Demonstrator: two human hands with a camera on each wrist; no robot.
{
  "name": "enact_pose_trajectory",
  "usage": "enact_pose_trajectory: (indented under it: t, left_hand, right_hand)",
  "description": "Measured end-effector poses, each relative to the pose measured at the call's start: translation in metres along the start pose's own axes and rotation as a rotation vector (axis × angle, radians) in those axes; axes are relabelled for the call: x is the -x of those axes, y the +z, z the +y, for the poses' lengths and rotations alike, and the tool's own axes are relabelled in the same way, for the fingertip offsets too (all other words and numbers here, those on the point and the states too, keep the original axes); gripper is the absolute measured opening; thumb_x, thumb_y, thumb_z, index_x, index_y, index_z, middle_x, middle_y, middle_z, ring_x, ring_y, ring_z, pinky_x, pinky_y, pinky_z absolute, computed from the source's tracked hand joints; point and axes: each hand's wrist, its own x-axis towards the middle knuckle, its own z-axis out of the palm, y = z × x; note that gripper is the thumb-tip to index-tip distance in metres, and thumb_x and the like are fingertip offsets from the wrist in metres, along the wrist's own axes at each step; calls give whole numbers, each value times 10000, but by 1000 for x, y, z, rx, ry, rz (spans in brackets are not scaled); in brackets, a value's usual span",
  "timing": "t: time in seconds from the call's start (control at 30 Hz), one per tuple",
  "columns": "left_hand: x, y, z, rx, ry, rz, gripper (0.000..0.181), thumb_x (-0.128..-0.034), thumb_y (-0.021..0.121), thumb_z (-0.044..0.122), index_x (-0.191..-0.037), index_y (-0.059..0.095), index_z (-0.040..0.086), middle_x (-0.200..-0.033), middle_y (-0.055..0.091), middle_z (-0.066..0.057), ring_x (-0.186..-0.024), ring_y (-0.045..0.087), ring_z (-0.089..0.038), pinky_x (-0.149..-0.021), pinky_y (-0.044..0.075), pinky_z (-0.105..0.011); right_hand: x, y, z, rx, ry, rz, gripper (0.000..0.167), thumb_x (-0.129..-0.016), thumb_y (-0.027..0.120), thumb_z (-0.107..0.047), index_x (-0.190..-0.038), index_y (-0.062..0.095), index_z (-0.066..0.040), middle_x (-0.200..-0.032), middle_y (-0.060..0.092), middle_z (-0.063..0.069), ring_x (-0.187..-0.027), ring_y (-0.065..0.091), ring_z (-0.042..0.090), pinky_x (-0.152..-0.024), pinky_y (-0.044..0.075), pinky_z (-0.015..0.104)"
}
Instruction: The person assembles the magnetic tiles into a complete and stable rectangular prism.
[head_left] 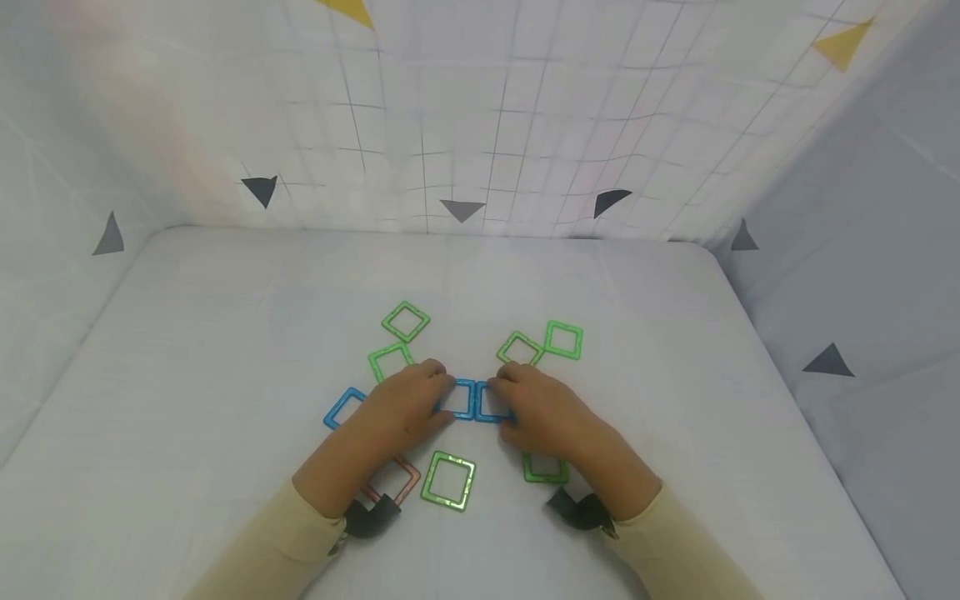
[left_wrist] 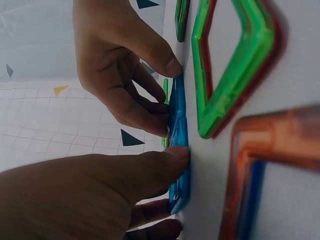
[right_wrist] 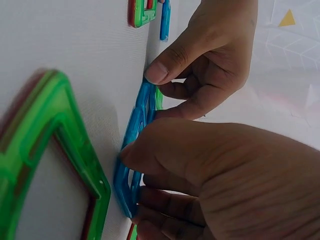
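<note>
Two blue square-frame tiles lie edge to edge at the middle of the table. My left hand (head_left: pixel 401 408) pinches the left blue tile (head_left: pixel 463 417) between thumb and fingers at its near and far edges. The right blue tile (head_left: pixel 491 419) is gripped the same way by my right hand (head_left: pixel 547 408). Both wrist views show the pair from the side, low over or on the white surface, with the thumb (left_wrist: pixel 177 152) on the near edge. Fingers cover the outer ends of both tiles.
Green square tiles lie around: one at far left (head_left: pixel 386 322), one beside the left hand (head_left: pixel 377 369), two at far right (head_left: pixel 548 340), one nearer (head_left: pixel 447 503), one by the right wrist (head_left: pixel 546 479). Another blue tile (head_left: pixel 337 408) and an orange tile (head_left: pixel 409 485) lie partly under the left arm.
</note>
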Motion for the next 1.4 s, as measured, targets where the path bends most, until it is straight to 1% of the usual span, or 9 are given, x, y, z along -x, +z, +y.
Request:
enact_pose_trajectory:
  t: [0.47,0.67,0.8,0.9,0.97,1.07,1.2,1.3,1.4]
  left_hand:
    - [0,-4,3,-5,-5,-13,511,-886,758,354,-1331,617,148,-1276,621,-16,-1189,599,-195,-1035,501,-358]
    - [1,-4,3,-16,-2,-6,500,-882,761,362,-1311,627,145,-1233,629,-4,-1140,609,-178,-1013,514,-345]
    - [2,-5,3,-5,-10,-11,577,-882,760,369,-1385,575,155,-1289,614,-8,-1191,594,-180,-1039,498,-352]
    - [2,-7,4,22,-41,-33,664,-875,769,361,-1454,509,167,-1344,584,-20,-1235,574,-191,-1061,483,-366]
    - [3,-10,3,43,-66,-46,681,-866,779,345,-1464,499,176,-1337,580,-19,-1211,579,-182,-1056,487,-364]
    - [3,-16,-2,60,-82,-47,642,-854,795,314,-1426,541,171,-1268,595,-15,-1119,591,-159,-1027,505,-348]
    - [6,-27,-15,71,-110,-34,502,-837,812,282,-1288,635,150,-1103,602,-2,-970,567,-158,-930,540,-338]
    - [11,-38,-29,71,-174,-52,421,-823,821,280,-1180,654,131,-995,578,-2,-882,548,-178,-808,540,-341]
    - [16,-48,-42,39,-233,-92,447,-791,842,315,-1127,636,104,-935,565,-10,-817,539,-192,-706,507,-348]
  right_hand:
    - [-1,1,1,-8,11,-1,578,-812,801,-222,-1350,615,-123,-1284,604,7,-1170,570,151,-1010,503,290]
    - [-1,1,1,-12,8,7,566,-816,791,-207,-1347,617,-120,-1284,601,11,-1166,567,152,-1013,500,291]
    - [-1,0,1,-7,12,6,571,-815,796,-213,-1351,616,-131,-1298,598,10,-1177,569,155,-1014,501,293]
    - [-1,0,1,-3,21,-4,581,-813,803,-219,-1356,612,-139,-1311,597,9,-1193,569,160,-1018,502,296]
    - [-1,2,1,-6,25,-9,585,-814,805,-221,-1359,610,-139,-1321,594,10,-1204,567,162,-1020,502,301]
    - [-1,4,2,-15,29,-16,587,-818,805,-225,-1364,607,-140,-1331,588,6,-1212,560,160,-1024,502,309]
    - [-2,6,3,-24,31,-19,586,-825,796,-220,-1371,602,-136,-1351,579,2,-1233,546,160,-1042,490,319]
    - [-2,6,4,-30,25,-17,580,-825,788,-200,-1369,601,-122,-1366,572,10,-1253,538,170,-1054,482,330]
    - [-2,5,3,-32,21,-16,578,-823,784,-186,-1367,601,-118,-1376,567,19,-1266,534,178,-1062,476,338]
